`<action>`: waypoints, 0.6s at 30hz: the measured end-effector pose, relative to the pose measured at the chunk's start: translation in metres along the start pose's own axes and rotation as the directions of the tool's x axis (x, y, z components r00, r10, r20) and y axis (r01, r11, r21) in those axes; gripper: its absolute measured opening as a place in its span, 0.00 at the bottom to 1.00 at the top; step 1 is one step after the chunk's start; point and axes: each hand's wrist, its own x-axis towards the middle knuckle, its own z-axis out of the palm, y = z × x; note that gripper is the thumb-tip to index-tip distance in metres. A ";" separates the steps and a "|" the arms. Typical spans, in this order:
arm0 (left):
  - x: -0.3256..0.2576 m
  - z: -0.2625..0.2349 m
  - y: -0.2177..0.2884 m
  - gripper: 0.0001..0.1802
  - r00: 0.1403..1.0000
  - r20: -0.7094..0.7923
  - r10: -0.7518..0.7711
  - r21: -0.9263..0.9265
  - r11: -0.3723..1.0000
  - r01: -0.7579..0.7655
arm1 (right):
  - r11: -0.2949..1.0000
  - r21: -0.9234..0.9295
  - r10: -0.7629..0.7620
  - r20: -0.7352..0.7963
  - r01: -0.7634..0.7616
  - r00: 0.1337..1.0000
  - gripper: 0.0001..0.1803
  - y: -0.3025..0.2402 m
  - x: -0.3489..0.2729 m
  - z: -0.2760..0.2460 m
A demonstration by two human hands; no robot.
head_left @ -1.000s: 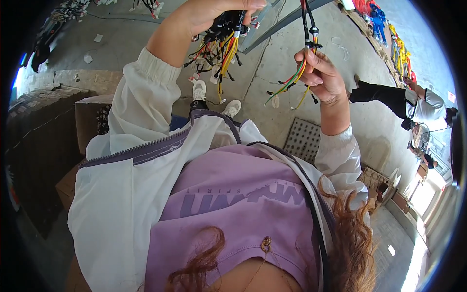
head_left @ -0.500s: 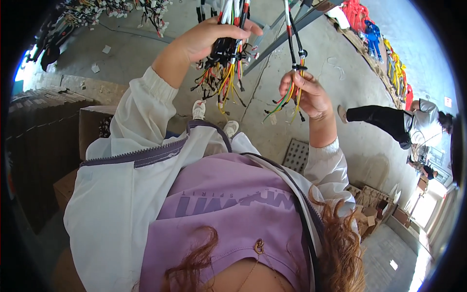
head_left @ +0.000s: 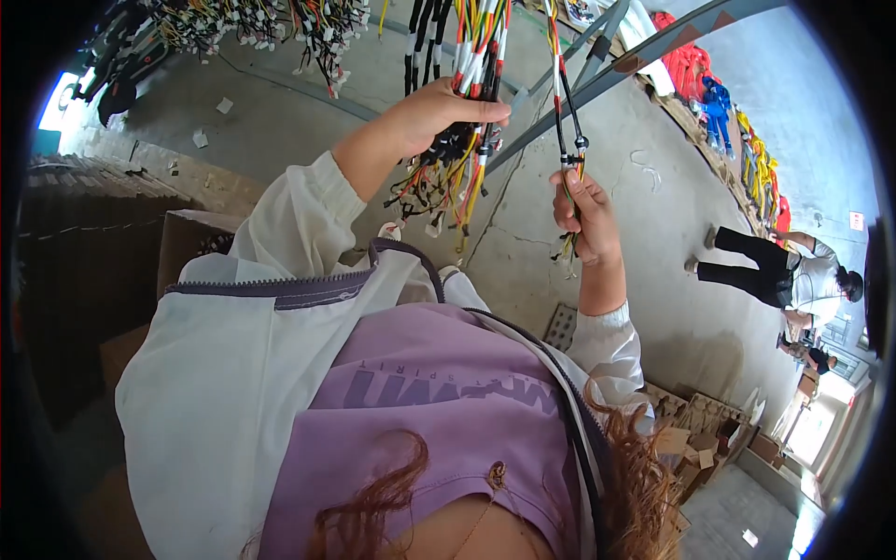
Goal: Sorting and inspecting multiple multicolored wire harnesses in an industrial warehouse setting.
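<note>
Concrete floor [head_left: 653, 233] below, left hand [head_left: 439, 112] fingers clamped on wire bundle [head_left: 467, 140], right hand [head_left: 581, 213] fingers on single harness [head_left: 567, 121].

Above a white jacket and purple shirt, the left hand [head_left: 439, 112] closes around a thick bundle of coloured wires [head_left: 467, 140] hanging from above, while the right hand [head_left: 583, 210] pinches a thin wire strand [head_left: 566, 89] just beside it, over the concrete floor [head_left: 653, 271].

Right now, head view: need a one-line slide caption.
Left hand grips a hanging bundle of multicoloured wires; right hand holds a separate thin wire strand.
</note>
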 end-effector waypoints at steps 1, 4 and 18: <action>0.002 0.001 -0.001 0.13 1.000 -0.018 -0.017 -0.012 1.000 0.017 | 0.999 0.037 -0.030 -0.006 0.030 1.000 0.14 0.001 -0.003 0.004; 0.006 0.005 0.003 0.13 1.000 -0.006 -0.020 -0.026 0.999 0.020 | 0.990 0.137 0.009 0.112 -0.025 0.994 0.13 0.009 -0.008 0.031; 0.017 -0.029 -0.002 0.12 0.974 0.219 0.055 0.090 0.993 -0.077 | 0.990 0.130 0.080 -0.179 -0.057 0.981 0.04 0.035 0.013 0.077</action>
